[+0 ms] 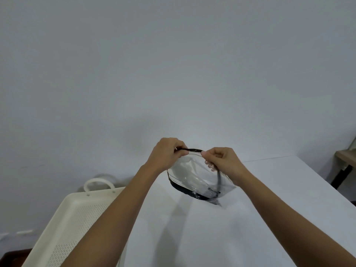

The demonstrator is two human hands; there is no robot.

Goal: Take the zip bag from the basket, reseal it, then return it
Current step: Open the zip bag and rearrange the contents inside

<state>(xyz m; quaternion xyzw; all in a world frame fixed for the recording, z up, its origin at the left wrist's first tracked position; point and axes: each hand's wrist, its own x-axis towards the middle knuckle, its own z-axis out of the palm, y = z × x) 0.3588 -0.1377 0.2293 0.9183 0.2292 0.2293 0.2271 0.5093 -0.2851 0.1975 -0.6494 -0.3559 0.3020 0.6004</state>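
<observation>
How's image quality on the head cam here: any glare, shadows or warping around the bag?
Head view: soft, even light, no blown highlights. The clear zip bag shows only faint sheen, so its edges read weakly against the white table. Pale shadows of the arms fall on the table. Wide-angle warping bends the basket rim and table edge. Left hand and right hand look reasonably sharp.

Bare forearms, unsleeved, ringless hands

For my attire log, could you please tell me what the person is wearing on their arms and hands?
Nothing shows: the left hand and the right hand are bare, with no gloves, rings, watch or bracelets in view. Both forearms are uncovered up to the frame edge, with no sleeve visible.
</observation>
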